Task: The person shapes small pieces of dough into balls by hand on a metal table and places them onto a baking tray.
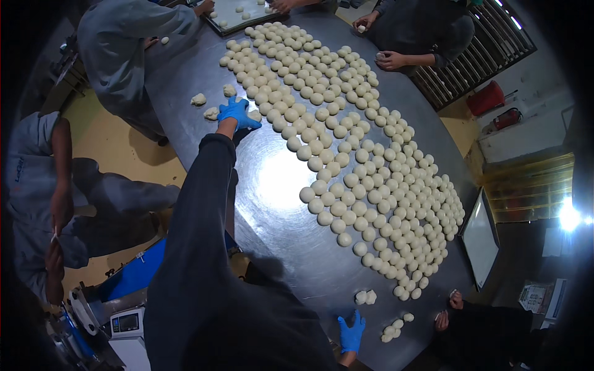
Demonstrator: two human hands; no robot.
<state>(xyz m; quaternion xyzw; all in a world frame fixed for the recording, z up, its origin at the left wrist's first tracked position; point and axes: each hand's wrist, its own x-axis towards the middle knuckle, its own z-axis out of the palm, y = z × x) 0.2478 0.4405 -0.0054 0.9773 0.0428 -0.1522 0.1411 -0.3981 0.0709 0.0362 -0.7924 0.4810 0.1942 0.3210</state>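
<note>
My left hand (pixel 235 115), in a blue glove, reaches far across the steel table (pixel 263 213). Its fingers are spread over rough dough lumps, and one dough lump (pixel 254 115) shows between thumb and forefinger. More uneven dough lumps (pixel 211 113) lie just left of it. To its right begins a broad field of smooth round dough balls (pixel 309 135) in crooked rows. My right hand (pixel 351 332), also blue-gloved, is low at the table's near edge, fingers apart and holding nothing visible. Close by are a pair of dough pieces (pixel 365 297) and a small cluster of dough pieces (pixel 392 331).
Co-workers stand around the table; one person's hands (pixel 442 320) are at the lower right, others at the far side. A tray (pixel 238 13) with dough balls sits at the far end. A pale tray (pixel 480 240) leans at the right edge. A scale (pixel 128 323) stands lower left.
</note>
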